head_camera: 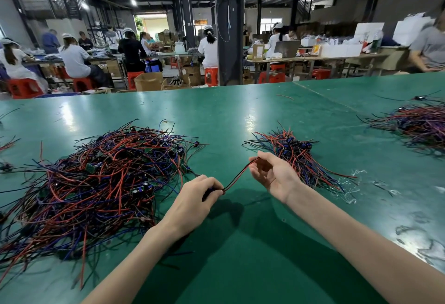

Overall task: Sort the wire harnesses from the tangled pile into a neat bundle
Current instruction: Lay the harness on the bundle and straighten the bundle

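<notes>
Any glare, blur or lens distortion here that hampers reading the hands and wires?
Head view: lamp glare streaks the glossy green table; wide-angle lens bows its far edge; distant workers are blurred; the left hand, right hand and the thin red-and-black wire pinched between them are sharp, soft shadows beneath.

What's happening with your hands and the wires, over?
Left hand grips wire harness at its dark end, right hand pinches its tips. Harness stretched between hands, beside tangled pile. Neat bundle just beyond right hand, nothing between.
</notes>
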{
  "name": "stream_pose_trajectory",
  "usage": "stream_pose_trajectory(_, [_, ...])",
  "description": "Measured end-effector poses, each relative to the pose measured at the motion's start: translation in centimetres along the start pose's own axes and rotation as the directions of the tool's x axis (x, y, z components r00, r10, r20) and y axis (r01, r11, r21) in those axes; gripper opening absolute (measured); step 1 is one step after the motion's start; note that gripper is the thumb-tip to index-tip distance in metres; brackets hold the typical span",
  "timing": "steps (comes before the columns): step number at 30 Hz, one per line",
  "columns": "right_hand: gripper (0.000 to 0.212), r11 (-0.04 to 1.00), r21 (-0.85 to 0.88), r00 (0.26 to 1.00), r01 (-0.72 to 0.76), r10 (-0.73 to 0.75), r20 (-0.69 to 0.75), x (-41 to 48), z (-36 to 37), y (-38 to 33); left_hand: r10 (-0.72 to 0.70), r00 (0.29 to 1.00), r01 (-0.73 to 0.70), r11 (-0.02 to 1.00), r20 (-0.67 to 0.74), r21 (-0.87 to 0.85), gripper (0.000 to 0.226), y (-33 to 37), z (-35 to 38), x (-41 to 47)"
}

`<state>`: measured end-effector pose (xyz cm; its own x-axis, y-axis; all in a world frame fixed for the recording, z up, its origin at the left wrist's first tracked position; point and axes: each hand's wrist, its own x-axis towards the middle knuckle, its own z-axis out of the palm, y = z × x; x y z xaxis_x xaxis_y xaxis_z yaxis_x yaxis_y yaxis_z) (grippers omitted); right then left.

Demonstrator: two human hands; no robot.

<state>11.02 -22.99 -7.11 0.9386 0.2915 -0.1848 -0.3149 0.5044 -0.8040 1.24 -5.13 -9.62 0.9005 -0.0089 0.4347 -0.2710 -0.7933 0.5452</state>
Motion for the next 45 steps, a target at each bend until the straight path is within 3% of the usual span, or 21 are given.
stream_pose_trajectory(2, [0.028, 0.943, -0.226, 0.968, 0.243, -0.249, 0.000, 0.2, -0.1, 0.2, -0.025, 1.000, 0.026, 0.999, 0.009, -0.022, 0.005, 0.1, -0.1, 0.0])
stream_pose_trajectory(5, [0.022, 0.730, -0.484, 0.857, 0.483, -0.508, 0.089, 0.4, -0.7, 0.5, -0.049, 0.998, 0.050, 0.997, 0.026, -0.064, 0.005, 0.3, -0.2, 0.1])
stream_pose_trajectory(8, [0.014, 0.406, -0.626, 0.672, 0.665, -0.692, 0.265, 0.6, -1.4, 0.6, -0.058, 0.997, 0.061, 0.995, 0.041, -0.078, 0.005, 0.3, -0.3, 0.0])
stream_pose_trajectory(11, [0.008, -0.084, -0.673, 0.415, 0.735, -0.730, 0.544, 0.8, -2.1, 0.1, -0.070, 0.996, 0.073, 0.995, 0.051, -0.071, 0.005, 0.1, -0.5, 0.0])
stream_pose_trajectory(12, [0.010, -0.116, -0.672, 0.405, 0.732, -0.719, 0.565, 1.0, -2.3, 0.0, -0.074, 0.996, 0.077, 0.995, 0.051, -0.067, 0.005, 0.1, -0.5, 0.0])
stream_pose_trajectory(13, [0.014, -0.028, -0.684, 0.468, 0.728, -0.710, 0.526, 0.9, -2.3, -0.2, -0.079, 0.996, 0.082, 0.994, 0.048, -0.067, 0.006, 0.0, -0.6, 0.1])
stream_pose_trajectory(15, [0.021, 0.396, -0.650, 0.708, 0.648, -0.628, 0.324, 0.7, -1.9, -0.5, -0.091, 0.995, 0.093, 0.993, 0.036, -0.072, 0.006, 0.0, -0.7, 0.1])
stream_pose_trajectory(18, [0.020, 0.872, -0.387, 0.953, 0.298, -0.296, 0.066, 0.6, -1.1, -0.8, -0.095, 0.995, 0.097, 0.992, 0.025, -0.081, 0.005, 0.1, -0.7, 0.3])
stream_pose_trajectory(22, [0.018, 0.995, -0.086, 0.997, -0.053, 0.057, 0.048, 0.7, -1.1, -0.9, -0.100, 0.995, 0.102, 0.989, 0.026, -0.106, 0.005, 0.4, -0.7, 0.2])
stream_pose_trajectory(24, [0.020, 0.994, -0.101, 0.998, -0.037, 0.041, 0.046, 0.7, -1.1, -0.9, -0.102, 0.994, 0.104, 0.988, 0.024, -0.111, 0.006, 0.4, -0.8, 0.2])
stream_pose_trajectory(26, [0.021, 0.956, -0.254, 0.989, 0.145, -0.140, 0.037, 0.9, -1.1, -0.8, -0.109, 0.994, 0.112, 0.987, 0.033, -0.115, 0.006, 0.3, -0.8, 0.2])
stream_pose_trajectory(29, [0.021, 0.652, -0.592, 0.862, 0.473, -0.482, 0.158, 0.9, -1.6, -0.7, -0.124, 0.989, 0.134, 0.980, 0.074, -0.148, 0.008, 0.4, -0.7, 0.1])
stream_pose_trajectory(31, [0.016, 0.242, -0.729, 0.651, 0.640, -0.675, 0.347, 1.0, -2.1, -0.6, -0.130, 0.986, 0.146, 0.974, 0.099, -0.172, 0.011, 0.5, -0.7, 0.1])
stream_pose_trajectory(33, [0.009, -0.190, -0.711, 0.398, 0.677, -0.719, 0.570, 1.1, -2.4, -0.5, -0.128, 0.986, 0.146, 0.974, 0.111, -0.174, 0.011, 0.6, -0.6, 0.1])
stream_pose_trajectory(34, [0.008, -0.256, -0.699, 0.353, 0.668, -0.718, 0.600, 1.2, -2.4, -0.4, -0.126, 0.986, 0.144, 0.974, 0.113, -0.174, 0.011, 0.7, -0.6, 0.1])
stream_pose_trajectory(35, [0.010, -0.194, -0.720, 0.391, 0.666, -0.731, 0.559, 1.2, -2.4, -0.5, -0.124, 0.986, 0.143, 0.974, 0.114, -0.176, 0.012, 0.7, -0.6, 0.1])
stream_pose_trajectory(36, [0.015, -0.025, -0.752, 0.498, 0.659, -0.735, 0.460, 1.2, -2.3, -0.6, -0.124, 0.986, 0.143, 0.973, 0.112, -0.183, 0.012, 0.8, -0.7, 0.1])
stream_pose_trajectory(38, [0.021, 0.444, -0.706, 0.765, 0.552, -0.607, 0.216, 1.0, -1.9, -1.0, -0.129, 0.985, 0.150, 0.967, 0.111, -0.206, 0.013, 0.9, -0.7, 0.1])
stream_pose_trajectory(40, [0.022, 0.806, -0.484, 0.930, 0.341, -0.366, 0.045, 0.9, -1.5, -1.3, -0.128, 0.986, 0.149, 0.966, 0.110, -0.210, 0.011, 0.9, -0.7, 0.2])
stream_pose_trajectory(42, [0.020, 0.947, -0.288, 0.988, 0.143, -0.153, -0.014, 0.8, -1.2, -1.5, -0.121, 0.986, 0.144, 0.966, 0.115, -0.214, 0.010, 1.0, -0.6, 0.2])
stream_pose_trajectory(45, [0.020, 0.993, -0.100, 0.998, -0.060, 0.063, 0.026, 0.7, -1.0, -1.7, -0.118, 0.986, 0.144, 0.960, 0.118, -0.239, 0.010, 1.2, -0.5, 0.1])
